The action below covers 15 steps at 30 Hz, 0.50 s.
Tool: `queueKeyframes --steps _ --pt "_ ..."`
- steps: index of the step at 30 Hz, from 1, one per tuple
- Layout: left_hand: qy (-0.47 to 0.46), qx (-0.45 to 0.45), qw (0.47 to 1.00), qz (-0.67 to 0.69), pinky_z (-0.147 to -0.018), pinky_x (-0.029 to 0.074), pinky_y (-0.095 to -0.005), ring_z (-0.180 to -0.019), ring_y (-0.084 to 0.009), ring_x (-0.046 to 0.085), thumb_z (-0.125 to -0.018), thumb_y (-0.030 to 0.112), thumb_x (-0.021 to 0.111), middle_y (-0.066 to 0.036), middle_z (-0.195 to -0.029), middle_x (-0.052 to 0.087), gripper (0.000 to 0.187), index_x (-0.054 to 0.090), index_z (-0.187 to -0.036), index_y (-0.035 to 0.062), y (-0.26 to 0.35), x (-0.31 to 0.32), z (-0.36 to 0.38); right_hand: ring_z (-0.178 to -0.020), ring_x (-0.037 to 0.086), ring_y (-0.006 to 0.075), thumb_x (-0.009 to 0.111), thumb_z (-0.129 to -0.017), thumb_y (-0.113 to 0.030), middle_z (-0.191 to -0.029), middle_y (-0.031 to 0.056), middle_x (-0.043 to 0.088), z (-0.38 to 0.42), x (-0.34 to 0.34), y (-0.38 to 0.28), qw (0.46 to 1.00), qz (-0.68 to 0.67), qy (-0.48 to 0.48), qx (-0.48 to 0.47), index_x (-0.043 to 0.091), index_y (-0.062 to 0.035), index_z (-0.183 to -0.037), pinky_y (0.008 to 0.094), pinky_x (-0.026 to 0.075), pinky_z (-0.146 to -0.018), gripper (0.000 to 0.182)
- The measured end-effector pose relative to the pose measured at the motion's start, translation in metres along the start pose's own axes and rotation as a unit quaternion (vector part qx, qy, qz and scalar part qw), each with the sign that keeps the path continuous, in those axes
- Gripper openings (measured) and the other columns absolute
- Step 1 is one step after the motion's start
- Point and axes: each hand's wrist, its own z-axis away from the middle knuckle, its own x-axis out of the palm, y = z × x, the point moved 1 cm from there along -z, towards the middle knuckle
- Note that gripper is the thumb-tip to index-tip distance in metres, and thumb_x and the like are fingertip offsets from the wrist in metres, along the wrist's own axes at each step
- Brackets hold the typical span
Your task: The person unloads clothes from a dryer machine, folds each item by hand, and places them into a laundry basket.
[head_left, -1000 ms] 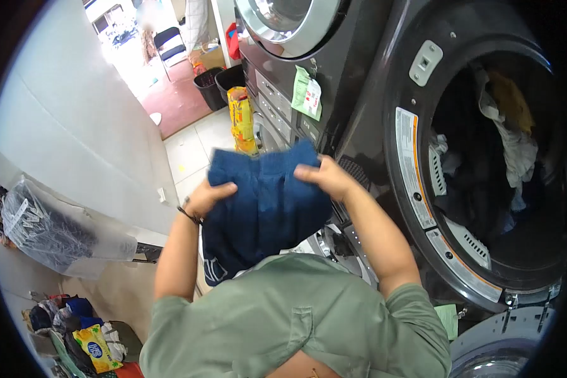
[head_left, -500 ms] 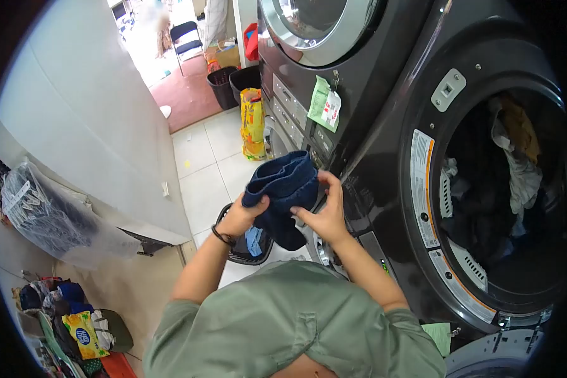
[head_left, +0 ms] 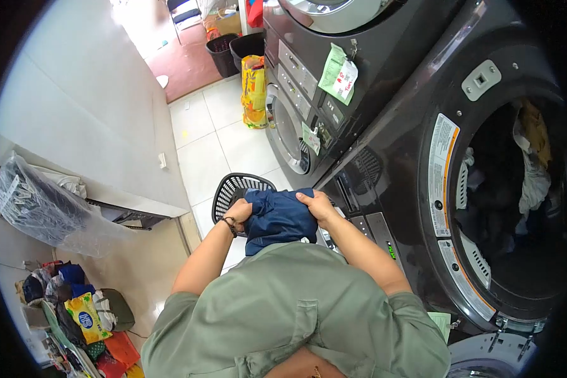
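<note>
A dark blue garment (head_left: 282, 217) hangs bunched in front of my body, its upper edge drawn out between my two hands. My left hand (head_left: 238, 214), with dark bands at the wrist, grips its left edge with curled fingers. At its right upper corner my right hand (head_left: 318, 208) pinches the cloth, thumb on top. Behind and below the garment stands a black slotted laundry basket (head_left: 223, 192), partly covered by the cloth and my left hand. The garment's lower part is hidden against my green shirt.
To the right, an open dryer drum (head_left: 485, 264) holds clothes, its door (head_left: 491, 356) swung low. Stacked machines (head_left: 334, 113) line the right side. A yellow bag (head_left: 254, 91) and dark bins (head_left: 222, 55) stand farther back. At left are plastic-wrapped hangers (head_left: 50, 201) and piled clothes (head_left: 63, 290).
The blue cloth has gone from a folded bundle held up high to a wider spread, lower and closer to my body. Both hands came down, and more of the basket shows.
</note>
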Motion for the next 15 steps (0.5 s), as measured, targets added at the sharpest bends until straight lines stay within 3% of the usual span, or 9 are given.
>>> queueKeyframes --steps 2,3,4,6,10,12,15 --pt "0.095 0.037 0.99 -0.098 -0.071 0.054 -0.0339 -0.085 -0.0194 0.066 -0.082 0.023 0.07 -0.012 -0.094 0.068 0.036 0.064 -0.102 -0.0063 0.007 0.002 -0.004 -0.083 0.062 0.0173 0.065 -0.087 -0.021 -0.095 0.009 0.067 -0.013 0.008 0.006 0.997 0.06 0.031 -0.026 0.063 -0.0008 -0.104 0.031 0.049 -0.076 0.026" --pt "0.157 0.088 0.958 -0.222 -0.072 0.052 -0.0313 -0.085 -0.017 0.064 -0.081 0.03 0.071 -0.009 -0.094 0.068 0.039 0.066 -0.1 -0.0037 0.041 0.021 0.026 -0.084 0.061 0.0171 0.064 -0.088 -0.021 -0.095 0.0084 0.067 -0.018 0.016 0.002 0.993 0.094 0.05 -0.053 0.063 -0.0006 -0.105 0.0312 0.049 -0.078 0.026" --pt "0.15 0.158 0.953 -0.21 -0.074 0.05 -0.0291 -0.084 -0.0147 0.062 -0.081 0.035 0.071 -0.005 -0.093 0.068 0.041 0.067 -0.101 -0.0009 0.012 -0.023 -0.026 -0.086 0.061 0.017 0.063 -0.089 -0.02 -0.095 0.0079 0.066 -0.022 0.024 -0.003 0.986 0.128 0.069 -0.081 0.063 -0.0004 -0.106 0.0314 0.048 -0.079 0.026" --pt "0.159 0.207 0.958 -0.115 -0.072 0.05 -0.0289 -0.083 -0.014 0.062 -0.079 0.036 0.073 -0.008 -0.093 0.068 0.045 0.067 -0.101 -0.0026 0.063 -0.005 0.016 -0.085 0.061 0.0188 0.063 -0.088 -0.022 -0.094 0.0101 0.066 -0.023 0.042 -0.016 0.982 0.109 0.058 -0.14 0.061 0.0009 -0.106 0.0328 0.047 -0.078 0.029" --pt "0.201 0.269 0.927 -0.166 -0.071 0.051 -0.0286 -0.081 -0.0159 0.062 -0.078 0.033 0.074 -0.012 -0.093 0.067 0.047 0.063 -0.103 -0.0048 0.106 -0.026 0.046 -0.087 0.062 0.0264 0.062 -0.086 -0.023 -0.094 0.0156 0.066 -0.059 0.072 -0.011 0.958 0.057 0.05 -0.276 0.059 0.0019 -0.106 0.0374 0.047 -0.079 0.033" --pt "0.228 0.294 0.92 -0.124 -0.072 0.051 -0.0298 -0.082 -0.0178 0.062 -0.079 0.031 0.074 -0.012 -0.099 0.065 0.051 0.058 -0.111 -0.0049 0.112 -0.035 0.053 -0.092 0.06 0.0175 0.063 -0.085 -0.017 -0.106 0.0094 0.065 -0.053 0.083 -0.021 0.941 0.215 0.074 -0.25 0.057 -0.0002 -0.115 0.0334 0.046 -0.087 0.035" --pt "0.218 0.313 0.922 -0.073 -0.08 0.05 -0.0309 -0.093 -0.0202 0.061 -0.083 0.027 0.071 -0.016 -0.109 0.062 0.053 0.051 -0.12 -0.0047 0.088 -0.071 0.033 -0.092 0.062 0.0184 0.065 -0.082 -0.018 -0.107 0.0116 0.064 -0.068 0.082 0.004 0.932 0.268 0.012 -0.245 0.057 -0.0033 -0.115 0.0338 0.048 -0.085 0.038"
